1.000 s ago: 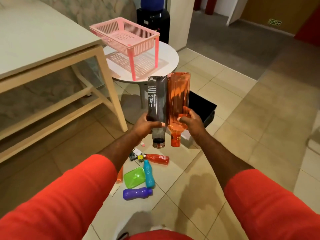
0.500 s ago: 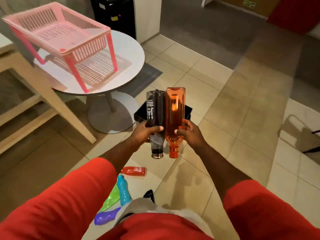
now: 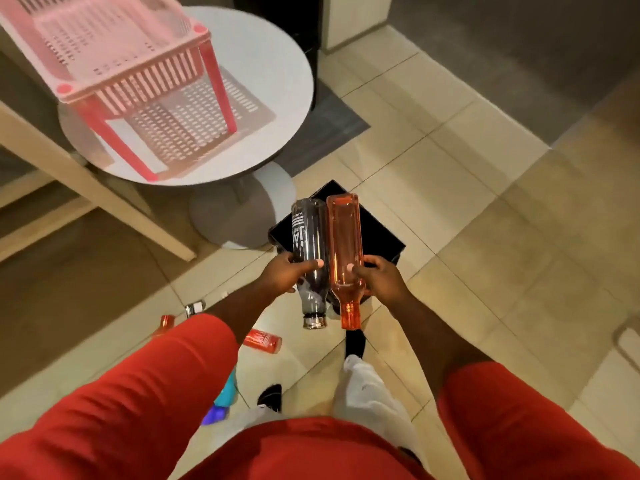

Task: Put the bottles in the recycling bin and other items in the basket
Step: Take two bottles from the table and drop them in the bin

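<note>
A smoky grey bottle (image 3: 309,247) is gripped in the left hand (image 3: 284,276) and an orange bottle (image 3: 344,251) in the right hand (image 3: 377,280), both held side by side, touching, with their caps toward the person, directly above the black recycling bin (image 3: 384,237) on the tiled floor. The pink basket (image 3: 114,53) (raised on legs) is seen on the round white table (image 3: 263,81), well apart from the hands. A small red bottle (image 3: 262,340) is left lying on the floor near the left sleeve (image 3: 138,393).
</note>
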